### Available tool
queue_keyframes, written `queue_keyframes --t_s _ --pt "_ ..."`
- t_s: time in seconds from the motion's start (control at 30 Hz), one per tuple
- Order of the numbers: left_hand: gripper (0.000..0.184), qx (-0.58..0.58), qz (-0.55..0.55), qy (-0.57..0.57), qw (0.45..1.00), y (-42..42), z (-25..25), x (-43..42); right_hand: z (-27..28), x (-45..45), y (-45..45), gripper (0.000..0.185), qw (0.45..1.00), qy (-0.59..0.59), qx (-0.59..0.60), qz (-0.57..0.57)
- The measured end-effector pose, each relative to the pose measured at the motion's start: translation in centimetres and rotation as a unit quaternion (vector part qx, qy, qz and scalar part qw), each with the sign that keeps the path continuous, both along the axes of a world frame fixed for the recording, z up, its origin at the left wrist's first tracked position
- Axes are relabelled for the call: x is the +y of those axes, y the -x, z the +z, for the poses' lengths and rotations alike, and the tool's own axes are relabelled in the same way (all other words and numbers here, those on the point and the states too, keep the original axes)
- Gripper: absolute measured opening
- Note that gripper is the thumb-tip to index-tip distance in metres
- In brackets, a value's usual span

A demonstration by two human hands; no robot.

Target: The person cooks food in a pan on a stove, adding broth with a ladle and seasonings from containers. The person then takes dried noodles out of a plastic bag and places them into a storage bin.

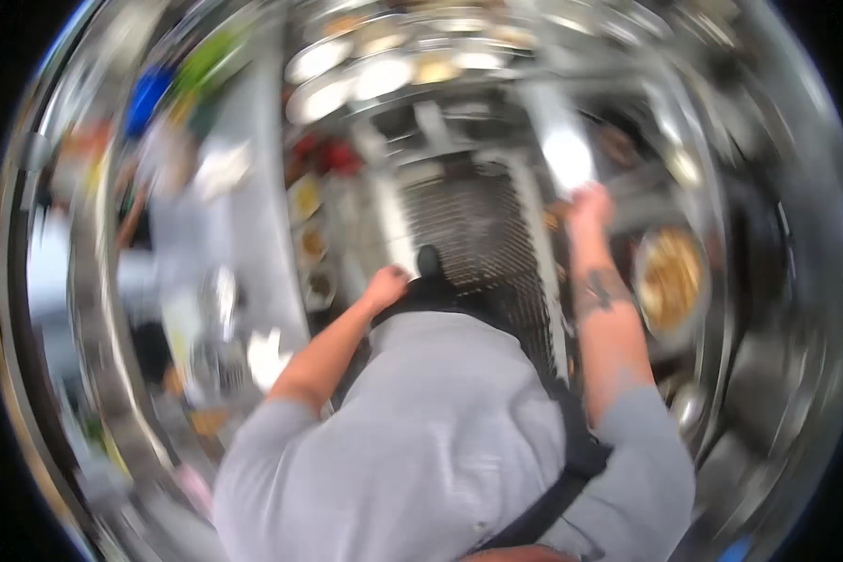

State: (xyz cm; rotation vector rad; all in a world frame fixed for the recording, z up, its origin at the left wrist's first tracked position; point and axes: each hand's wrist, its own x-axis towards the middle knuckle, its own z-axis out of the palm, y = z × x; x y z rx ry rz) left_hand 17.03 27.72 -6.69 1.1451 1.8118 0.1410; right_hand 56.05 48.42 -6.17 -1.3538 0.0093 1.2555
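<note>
My left hand (389, 284) hangs in front of my waist with its fingers curled, and nothing shows sticking out of it. My right arm reaches forward to the right. At its end my right hand (590, 204) looks closed, at the near end of a bright, shiny metal surface (564, 150). Blur hides whether it grips that surface or something else. To the right of my right forearm sits a round pan (672, 281) of yellowish-brown food.
Several pale plates or bowls (382, 75) fill shelves ahead. Small containers of food (311, 245) line the left counter (270, 187), which also bears white cloths or papers (268, 358). A dark ridged floor mat (468, 220) lies ahead. Another person's arm (133, 217) shows far left.
</note>
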Motion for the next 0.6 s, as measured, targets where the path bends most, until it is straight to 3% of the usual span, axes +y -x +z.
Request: queue_keyframes --t_s 0.03,0.07,0.1,0.13,0.27,0.33,0.37,0.47,0.53,0.6 --pt "0.032 -0.012 0.027 0.003 1.000 1.6 -0.9 -1.6 1.7 0.2 0.9 0.012 0.999 0.028 0.001 0.030" --pt "0.033 0.013 0.068 -0.024 0.997 2.7 -3.0 -3.7 -2.5 1.6 0.5 0.023 0.995 0.025 -0.083 0.055" --pt "0.031 0.004 0.064 -0.061 0.996 2.9 -2.0 -4.8 -2.7 2.0 0.4 0.043 0.986 0.082 -0.113 0.091" --pt "0.032 0.021 0.062 -0.043 0.997 3.5 -2.7 -5.7 -7.6 3.3 -1.3 0.041 0.965 0.096 -0.230 0.082" --pt "0.032 -0.008 0.127 -0.023 0.992 4.5 -1.7 -8.0 -5.4 2.9 1.0 0.043 0.926 0.150 -0.317 0.142" --pt "0.030 -0.027 0.115 -0.025 0.993 5.7 -3.2 -9.0 -5.3 1.2 0.9 0.052 0.872 0.148 -0.448 0.128" --pt "0.029 -0.041 0.136 -0.033 0.989 6.2 -2.9 -9.1 -4.9 0.3 0.9 0.052 0.866 0.159 -0.458 0.119" --pt "0.030 -0.071 0.146 -0.032 0.986 8.3 -3.7 -8.9 -3.8 -3.3 6.2 0.052 0.735 0.087 -0.666 0.089" --pt "0.027 -0.038 0.189 -0.081 0.978 10.2 -5.0 -8.8 -3.5 -6.6 11.2 0.044 0.782 -0.039 -0.603 0.154" --pt "0.027 -0.052 0.196 -0.055 0.978 11.4 -7.7 -8.6 -7.8 -9.4 13.7 0.038 0.761 -0.101 -0.563 0.307"
